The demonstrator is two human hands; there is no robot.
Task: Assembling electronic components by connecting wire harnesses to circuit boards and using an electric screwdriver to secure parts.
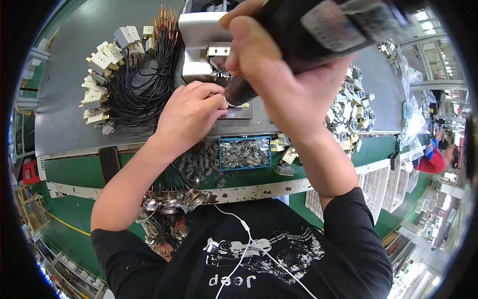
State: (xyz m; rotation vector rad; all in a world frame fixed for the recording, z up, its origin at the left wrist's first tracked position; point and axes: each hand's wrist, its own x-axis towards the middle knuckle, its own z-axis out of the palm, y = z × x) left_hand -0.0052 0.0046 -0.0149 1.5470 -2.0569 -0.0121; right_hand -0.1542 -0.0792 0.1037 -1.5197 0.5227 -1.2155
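My right hand (291,87) is wrapped round a thick black power screwdriver (294,32), which slants down to the left. Its narrow end meets a small metal fixture (241,112) on the worktable. At that same spot my left hand (186,110) has its fingers curled together in a pinch, close against the tool's tip. Whatever those fingers hold is hidden. Behind the hands stands a white machine housing (199,30) with a metal bracket (219,51). To the left lies a bundle of black wires (142,92) ending in white ceramic-looking blocks (102,60).
Near the table's front sits a blue tray (245,169) of small metal pieces, beside a heap of springs (201,158). White blocks with metal parts (351,107) are piled at right. Round metal parts on wires (169,204) hang near my lap. Another person (432,162) is far right.
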